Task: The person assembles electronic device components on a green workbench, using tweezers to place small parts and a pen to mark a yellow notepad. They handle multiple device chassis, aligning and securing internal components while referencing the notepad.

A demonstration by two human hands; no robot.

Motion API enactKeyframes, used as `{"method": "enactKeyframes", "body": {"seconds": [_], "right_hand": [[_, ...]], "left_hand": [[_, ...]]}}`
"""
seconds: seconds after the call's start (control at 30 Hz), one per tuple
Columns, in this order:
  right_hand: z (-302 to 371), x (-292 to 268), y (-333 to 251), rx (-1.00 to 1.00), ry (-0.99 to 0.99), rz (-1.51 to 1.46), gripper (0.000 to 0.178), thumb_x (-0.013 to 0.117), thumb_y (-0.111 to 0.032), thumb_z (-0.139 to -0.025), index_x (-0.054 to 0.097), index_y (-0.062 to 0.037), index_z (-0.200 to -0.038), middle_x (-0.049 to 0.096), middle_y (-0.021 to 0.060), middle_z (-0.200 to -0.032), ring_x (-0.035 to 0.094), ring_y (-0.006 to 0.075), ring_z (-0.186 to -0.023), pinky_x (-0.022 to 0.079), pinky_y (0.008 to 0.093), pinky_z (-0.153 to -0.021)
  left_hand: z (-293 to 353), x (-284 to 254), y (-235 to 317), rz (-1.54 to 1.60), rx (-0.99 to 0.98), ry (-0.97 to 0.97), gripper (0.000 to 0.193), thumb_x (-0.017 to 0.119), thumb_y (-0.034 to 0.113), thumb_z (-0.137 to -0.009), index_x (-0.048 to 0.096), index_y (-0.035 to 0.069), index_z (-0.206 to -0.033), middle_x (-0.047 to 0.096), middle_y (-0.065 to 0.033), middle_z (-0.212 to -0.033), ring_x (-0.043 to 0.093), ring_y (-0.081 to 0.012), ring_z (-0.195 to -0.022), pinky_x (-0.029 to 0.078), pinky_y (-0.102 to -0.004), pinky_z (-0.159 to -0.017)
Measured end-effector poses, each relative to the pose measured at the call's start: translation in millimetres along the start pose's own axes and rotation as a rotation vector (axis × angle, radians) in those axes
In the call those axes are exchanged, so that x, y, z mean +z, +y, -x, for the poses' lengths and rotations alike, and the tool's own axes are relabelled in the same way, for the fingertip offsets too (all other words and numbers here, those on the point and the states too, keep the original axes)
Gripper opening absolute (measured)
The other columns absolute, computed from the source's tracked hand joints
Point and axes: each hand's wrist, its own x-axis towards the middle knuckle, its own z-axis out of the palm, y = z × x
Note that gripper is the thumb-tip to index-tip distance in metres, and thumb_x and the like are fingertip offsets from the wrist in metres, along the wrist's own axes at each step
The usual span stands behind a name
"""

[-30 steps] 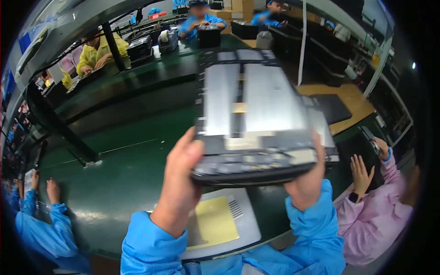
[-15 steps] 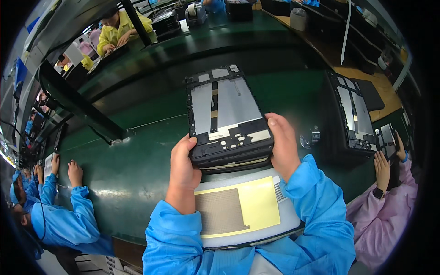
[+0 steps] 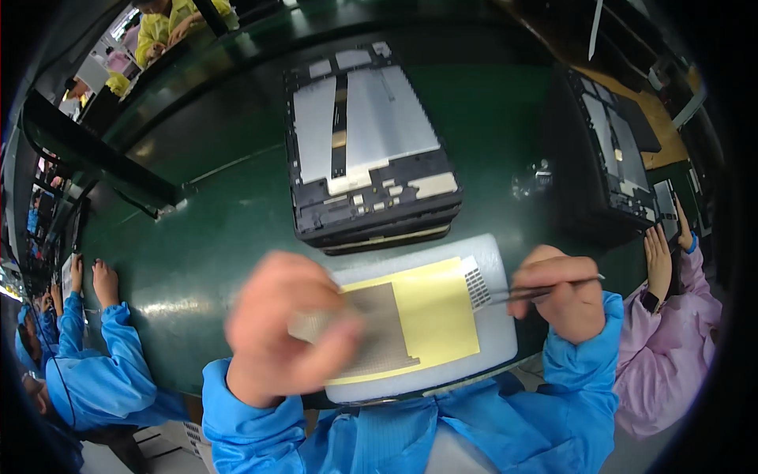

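two hands: both yours, both in blue sleeves, low over the white foam pad [image 3: 497, 336] at the near edge of the green work surface [image 3: 197, 237].
left hand: your left hand [image 3: 288, 328] is blurred, fingers curled in with the thumb pressed toward them, pinching the near-left edge of the grey mesh sheet [image 3: 371, 328].
right hand: your right hand [image 3: 557, 296] is closed around the thin metal tweezers [image 3: 537, 291], held like a pen, tips pointing left.
tweezers: their tips sit at the small perforated white strip [image 3: 476, 283] on the right of the yellow sheet; whether they actually nip it, i cannot tell.
yellow sheet: the flat yellow rectangular sheet [image 3: 434, 312] lies on the foam pad, with the grey mesh overlapping its left part.
tablet stack: the stack of open dark tablet bodies with silver inner plates [image 3: 367, 150] rests on the green surface just beyond the pad, clear of both your hands.
second stack: another dark stack of the same kind [image 3: 616, 158] stands well off to your right.
neighbours: a person in a pink sleeve [image 3: 671, 347] works at your right, a person in blue sleeves [image 3: 103, 363] at your left, each with hands on the green surface.
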Motion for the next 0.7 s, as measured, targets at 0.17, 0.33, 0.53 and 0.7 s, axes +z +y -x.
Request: {"method": "enactKeyframes", "body": {"seconds": [0.17, 0.33, 0.53, 0.7], "right_hand": [[-9, 23, 19, 0.104, -0.233, 0.166, 0.016, 0.065, -0.015, -0.089, 0.063, 0.0000, -0.090, 0.060, 0.0104, -0.091, 0.057, 0.0232, -0.085, 0.045, 0.0345, -0.077], [-8, 45, 32, 0.272, -0.262, 0.394, 0.013, 0.067, -0.010, -0.086, 0.057, -0.0030, -0.091, 0.056, 0.0080, -0.084, 0.055, 0.0196, -0.079, 0.044, 0.0319, -0.069], [-4, 54, 38, 0.424, -0.232, 0.202, 0.011, 0.066, -0.008, -0.087, 0.056, -0.0043, -0.090, 0.054, 0.0061, -0.082, 0.051, 0.0129, -0.071, 0.042, 0.0282, -0.063], [-2, 54, 36, 0.470, -0.264, 0.210, 0.012, 0.067, -0.007, -0.086, 0.055, -0.0047, -0.090, 0.053, 0.0057, -0.079, 0.049, 0.0147, -0.069, 0.042, 0.0284, -0.062]], "left_hand": [[34, 52, -22, -0.109, -0.012, -0.410, 0.031, 0.075, 0.012, -0.069, 0.063, 0.001, -0.095, 0.062, -0.0123, -0.102, 0.059, -0.0304, -0.095, 0.047, -0.0390, -0.081], [34, 57, -22, -0.194, -0.031, -0.387, 0.036, 0.077, 0.016, -0.066, 0.063, 0.001, -0.096, 0.062, -0.0123, -0.104, 0.058, -0.0312, -0.098, 0.047, -0.0414, -0.085], [34, 58, -23, -0.208, -0.027, -0.393, 0.036, 0.077, 0.016, -0.066, 0.064, 0.000, -0.096, 0.062, -0.0125, -0.105, 0.057, -0.0309, -0.099, 0.046, -0.0411, -0.086], [34, 57, -23, -0.205, -0.037, -0.397, 0.036, 0.077, 0.017, -0.066, 0.064, 0.001, -0.095, 0.062, -0.0123, -0.105, 0.058, -0.0310, -0.099, 0.047, -0.0413, -0.086]]}}
